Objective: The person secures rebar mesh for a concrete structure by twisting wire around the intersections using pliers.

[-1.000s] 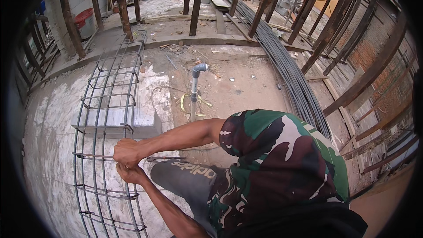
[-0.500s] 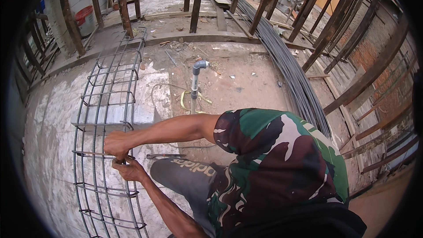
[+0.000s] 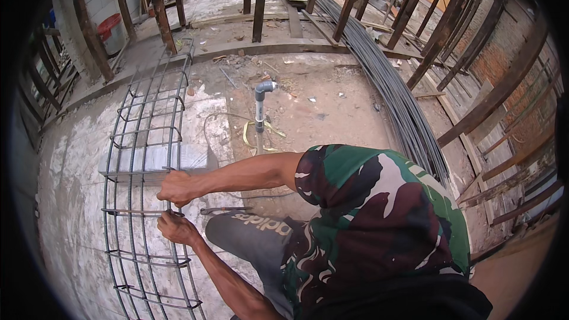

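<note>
Both hands (image 3: 178, 207) on rebar cage (image 3: 145, 142)

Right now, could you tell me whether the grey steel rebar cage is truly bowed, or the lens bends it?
Head view: the fisheye lens bends the grey steel rebar cage toward the rim; daylight is soft, shadows faint, nothing blurred.

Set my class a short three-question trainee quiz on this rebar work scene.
1. True or false: the right hand and the left hand are both on the long rusty steel rebar cage.
2. What stands upright on the floor beside the cage? A) a grey plastic pipe with an elbow top B) a blue barrel C) a yellow ladder
3. Fill in: the bundle of long dark steel bars lies to the cage's ____ in the picture.
Key: 1 true; 2 A; 3 right.
</note>
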Motion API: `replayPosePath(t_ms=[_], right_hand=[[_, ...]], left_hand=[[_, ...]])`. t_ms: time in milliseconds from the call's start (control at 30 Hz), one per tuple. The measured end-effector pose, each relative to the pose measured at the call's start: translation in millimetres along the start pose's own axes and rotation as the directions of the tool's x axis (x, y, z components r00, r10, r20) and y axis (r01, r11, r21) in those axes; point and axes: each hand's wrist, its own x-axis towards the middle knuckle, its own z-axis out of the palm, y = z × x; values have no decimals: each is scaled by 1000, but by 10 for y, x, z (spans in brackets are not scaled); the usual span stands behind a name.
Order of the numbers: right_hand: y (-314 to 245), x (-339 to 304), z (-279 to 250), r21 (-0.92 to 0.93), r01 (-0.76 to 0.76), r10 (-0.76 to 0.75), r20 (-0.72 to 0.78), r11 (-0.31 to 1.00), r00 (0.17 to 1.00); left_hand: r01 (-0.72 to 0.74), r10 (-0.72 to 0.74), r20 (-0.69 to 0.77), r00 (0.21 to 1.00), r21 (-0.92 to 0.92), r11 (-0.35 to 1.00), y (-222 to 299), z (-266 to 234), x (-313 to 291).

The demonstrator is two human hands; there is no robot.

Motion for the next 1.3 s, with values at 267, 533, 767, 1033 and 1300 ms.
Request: replayPosePath(t_ms=[267, 533, 767, 1033, 1300], right_hand=[[-502, -649, 596, 621, -258, 462, -190, 740, 866], [-540, -873, 640, 889, -246, 470, 40, 387, 882], [404, -1362, 1024, 799, -492, 476, 302, 347, 826], [682, -1888, 1759, 130, -579, 448, 505, 805, 737], [486, -1779, 2039, 159, -648, 590, 295, 745, 751]], left_hand=[[65, -31, 222, 974, -144, 987, 56, -145, 182], [183, -224, 262, 939, 173, 968, 276, -157, 130], [-101, -9, 333, 943, 311, 945, 184, -76, 130], [-574, 430, 624, 653, 37, 818, 159, -186, 461], [-531, 286, 710, 643, 145, 835, 124, -344, 495]])
